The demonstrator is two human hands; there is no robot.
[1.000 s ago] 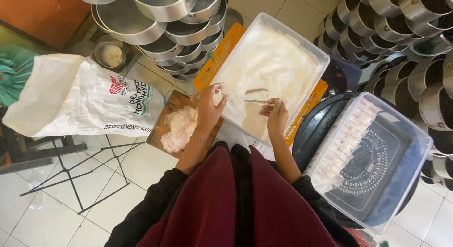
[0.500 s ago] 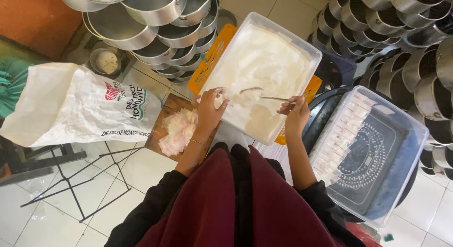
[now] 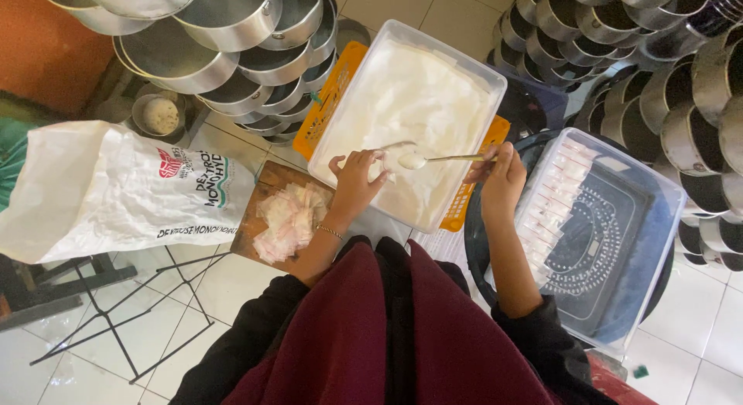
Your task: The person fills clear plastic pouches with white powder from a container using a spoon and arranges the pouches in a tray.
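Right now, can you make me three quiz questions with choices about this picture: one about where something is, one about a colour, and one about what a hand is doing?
1. Where does the pile of small clear plastic packets lie?
A. on the brown wooden board
B. inside the big white sack
C. on the floor tiles

2. What colour is the flat tray under the clear plastic tub of white powder?
A. blue
B. orange
C. green

3. What does the right hand hold?
A. a knife
B. nothing
C. a thin metal spoon heaped with white powder

Answers:
1 A, the packets sit on the board beside the tub.
2 B, orange edges stick out at both sides of the tub.
3 C, the spoon reaches from that hand toward the left hand over the tub.
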